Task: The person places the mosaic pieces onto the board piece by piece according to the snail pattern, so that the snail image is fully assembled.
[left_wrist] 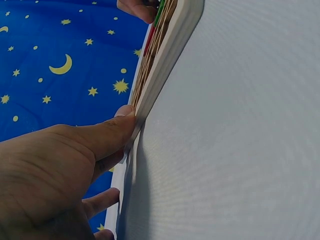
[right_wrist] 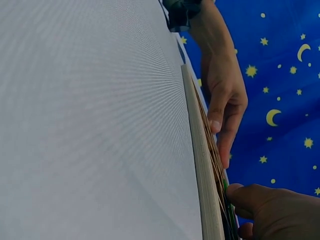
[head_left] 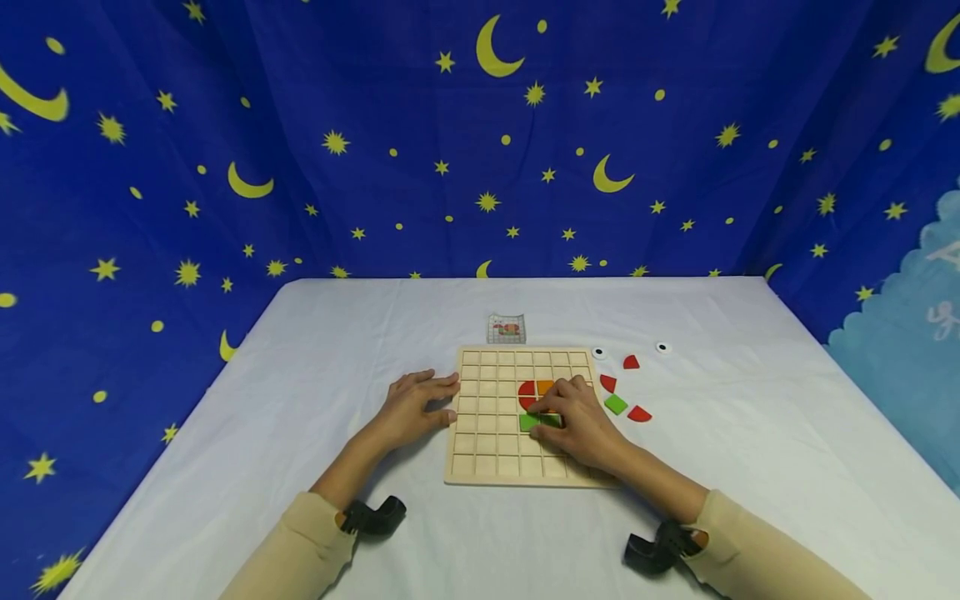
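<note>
A wooden grid board (head_left: 487,446) lies on the white table. My left hand (head_left: 411,410) rests at its left edge, thumb and fingertips against the rim with fingers loosely extended; the left wrist view shows the thumb (left_wrist: 122,120) on the frame. Over the board's right half, my right hand (head_left: 581,423) pinches a green square tile (head_left: 528,422) between thumb and index finger, at a grid cell. Red curved pieces (head_left: 527,390) and an orange tile (head_left: 544,387) sit in cells just above. Another green tile is partly hidden under the right fingers.
Right of the board lie several red quarter-round pieces (head_left: 640,413), a green tile (head_left: 616,404) and two white discs with black dots (head_left: 662,347). Behind the board is a small picture card (head_left: 507,328). A blue star-patterned curtain (head_left: 420,108) surrounds the table (head_left: 337,333).
</note>
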`<state>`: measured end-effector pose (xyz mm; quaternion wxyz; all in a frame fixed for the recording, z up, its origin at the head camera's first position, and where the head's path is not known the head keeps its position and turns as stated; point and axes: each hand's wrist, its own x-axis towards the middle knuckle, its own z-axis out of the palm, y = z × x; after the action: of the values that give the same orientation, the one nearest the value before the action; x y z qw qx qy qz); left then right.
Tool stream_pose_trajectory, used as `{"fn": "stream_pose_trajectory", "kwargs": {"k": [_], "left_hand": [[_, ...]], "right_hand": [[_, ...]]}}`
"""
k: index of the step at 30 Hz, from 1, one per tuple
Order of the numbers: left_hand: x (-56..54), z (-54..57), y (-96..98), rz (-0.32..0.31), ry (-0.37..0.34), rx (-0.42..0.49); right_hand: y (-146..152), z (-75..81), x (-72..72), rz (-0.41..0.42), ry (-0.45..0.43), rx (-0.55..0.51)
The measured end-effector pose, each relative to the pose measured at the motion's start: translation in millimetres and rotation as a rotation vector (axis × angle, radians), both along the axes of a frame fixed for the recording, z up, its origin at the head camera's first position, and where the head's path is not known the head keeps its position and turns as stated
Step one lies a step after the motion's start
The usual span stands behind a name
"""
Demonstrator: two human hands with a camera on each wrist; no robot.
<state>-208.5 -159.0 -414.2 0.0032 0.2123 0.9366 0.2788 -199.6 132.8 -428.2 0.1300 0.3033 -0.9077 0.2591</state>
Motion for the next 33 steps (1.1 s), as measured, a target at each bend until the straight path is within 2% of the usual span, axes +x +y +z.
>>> {"fn": "stream_pose_trajectory", "kwargs": {"k": [9, 17, 27, 33], "left_hand": [[-0.8, -1.1, 0.6, 0.01, 0.006, -0.007], [-0.7, -1.6, -0.2, 0.006, 0.0, -0.006], [-0.7, -1.5, 0.6, 0.01, 0.003, -0.01], [-0.2, 0.0, 0.4, -0.001, 0.005, 0.003]], "right_hand": [[0.7, 2.5, 1.3, -0.013, -0.038, -0.012], [8.6, 7.6, 3.5, -0.04, -0.03, -0.047], [42.2, 9.4, 2.5, -0.124, -0.05, -0.073], [69.3, 6.5, 1.5, -0.184, -0.023, -0.06]]}}
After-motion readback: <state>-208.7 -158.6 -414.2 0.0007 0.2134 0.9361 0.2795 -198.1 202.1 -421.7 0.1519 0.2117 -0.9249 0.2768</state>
